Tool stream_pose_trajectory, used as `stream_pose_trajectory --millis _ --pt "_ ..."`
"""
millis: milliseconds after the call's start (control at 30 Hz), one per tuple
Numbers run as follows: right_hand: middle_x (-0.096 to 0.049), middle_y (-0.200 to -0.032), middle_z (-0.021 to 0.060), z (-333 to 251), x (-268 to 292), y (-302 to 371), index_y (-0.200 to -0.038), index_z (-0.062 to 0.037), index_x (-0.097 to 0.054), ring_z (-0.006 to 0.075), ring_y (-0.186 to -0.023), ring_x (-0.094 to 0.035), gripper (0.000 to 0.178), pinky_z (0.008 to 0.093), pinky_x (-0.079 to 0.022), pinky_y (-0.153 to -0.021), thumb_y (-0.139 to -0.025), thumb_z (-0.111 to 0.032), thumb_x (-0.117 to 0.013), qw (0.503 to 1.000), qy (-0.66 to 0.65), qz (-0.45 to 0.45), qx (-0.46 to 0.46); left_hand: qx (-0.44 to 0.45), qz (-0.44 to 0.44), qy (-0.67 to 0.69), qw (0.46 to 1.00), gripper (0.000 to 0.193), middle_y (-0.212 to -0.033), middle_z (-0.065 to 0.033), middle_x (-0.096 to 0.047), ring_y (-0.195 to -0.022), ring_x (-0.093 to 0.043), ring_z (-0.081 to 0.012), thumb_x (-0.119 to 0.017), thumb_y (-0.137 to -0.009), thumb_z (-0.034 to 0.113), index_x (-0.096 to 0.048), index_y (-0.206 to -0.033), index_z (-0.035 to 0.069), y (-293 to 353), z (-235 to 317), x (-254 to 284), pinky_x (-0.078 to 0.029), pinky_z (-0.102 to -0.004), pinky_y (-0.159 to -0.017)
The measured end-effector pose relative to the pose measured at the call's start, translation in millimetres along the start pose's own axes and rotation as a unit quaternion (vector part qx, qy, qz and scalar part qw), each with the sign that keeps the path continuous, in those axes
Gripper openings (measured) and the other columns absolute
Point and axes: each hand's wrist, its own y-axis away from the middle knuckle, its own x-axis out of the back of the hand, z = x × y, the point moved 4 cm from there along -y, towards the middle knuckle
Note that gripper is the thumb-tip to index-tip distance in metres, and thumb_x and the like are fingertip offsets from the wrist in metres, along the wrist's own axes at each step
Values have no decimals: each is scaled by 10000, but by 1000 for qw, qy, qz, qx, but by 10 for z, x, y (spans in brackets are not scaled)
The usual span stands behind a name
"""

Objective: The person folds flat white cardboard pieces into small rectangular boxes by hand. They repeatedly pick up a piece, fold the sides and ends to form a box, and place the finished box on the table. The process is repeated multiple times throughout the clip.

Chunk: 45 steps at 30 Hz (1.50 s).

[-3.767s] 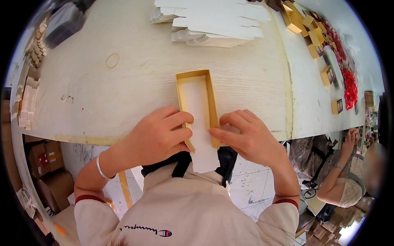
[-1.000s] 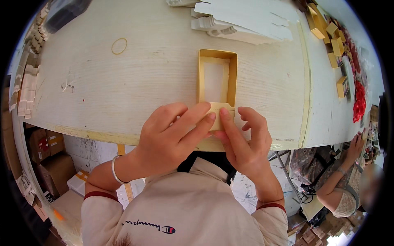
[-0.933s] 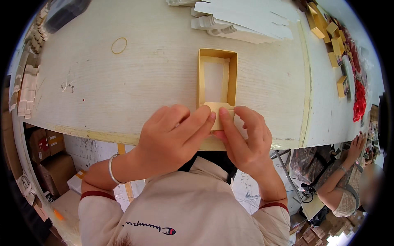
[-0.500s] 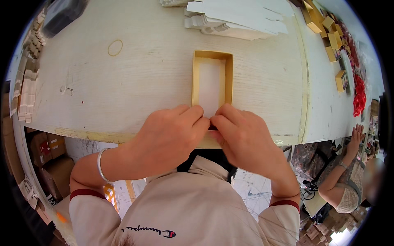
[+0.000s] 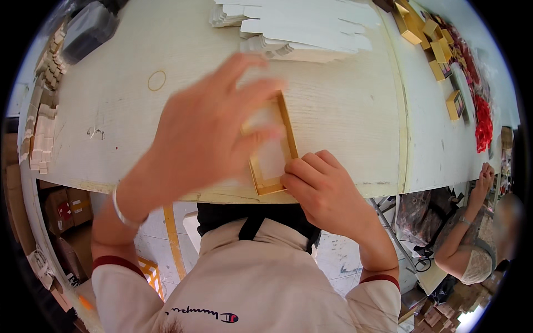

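A shallow, open gold cardboard box with a pale inside lies at the near edge of the table, turned at a slant. My right hand pinches its near right wall, fingers curled around the rim. Over the box's left side hovers my left hand, smeared by motion, its fingers spread and nothing seen in them. It hides the box's far left part. Whether the left fingers touch the box is unclear.
White flat cardboard is stacked at the far side. A thin rubber band lies left of my left hand. Gold boxes and red material sit at far right, near another person's arm. A dark bin stands far left.
My left hand has let go of the box's near end and swung up and left, opening. The box has turned from straight to slanted and come nearer; my right hand now grips its right side.
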Motion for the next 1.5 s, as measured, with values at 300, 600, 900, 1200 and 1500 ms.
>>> stream_pose_trajectory --millis 300,600,900,1200,1500 --pt "-326 -1441 320 -58 16 174 -1015 -19 -621 446 -1149 -505 372 457 -460 -901 -712 -166 -779 984 -1 140 -112 4 -110 1 994 93 -874 -136 -587 -779 -598 -331 -583 -805 -13 -637 -880 1 -193 -366 -420 -477 -386 -665" --pt "-460 -1270 287 4 40 206 -924 4 -640 438 -1119 -512 216 463 -445 -917 -725 -43 -709 985 -43 145 -85 100 -150 178 967 154 -936 -98 -574 -690 -559 -181 -556 -802 -87 -641 -907 -13 27 -405 -389 -449 -298 -603" --pt "-297 -1497 227 1062 2151 502 -1436 -176 -397 427 -1292 -419 819 481 -418 -1013 -734 -334 -790 854 384 292 -195 22 -1 143 990 422 -1250 -113 -541 -961 -586 -217 -695 -818 51 -566 -1220 57 -477 -415 90 -485 -341 -858" --pt "-465 -1377 203 883 739 -39 -1252 -55 -560 360 -1258 -460 509 449 -385 -1053 -795 -185 -742 965 225 107 -87 -38 -89 -1 995 375 -1197 -156 -606 -1065 -589 -315 -700 -800 97 -603 -1150 2 -820 -607 -212 -478 -373 -900" --pt "-409 -1435 198 482 877 184 -1283 -60 -527 409 -1227 -473 597 438 -434 -988 -741 -117 -769 924 165 336 -83 -231 191 -149 942 166 -888 -93 -686 -813 -673 -283 -634 -777 27 -675 -938 16 -668 -121 361 -549 -327 -683"
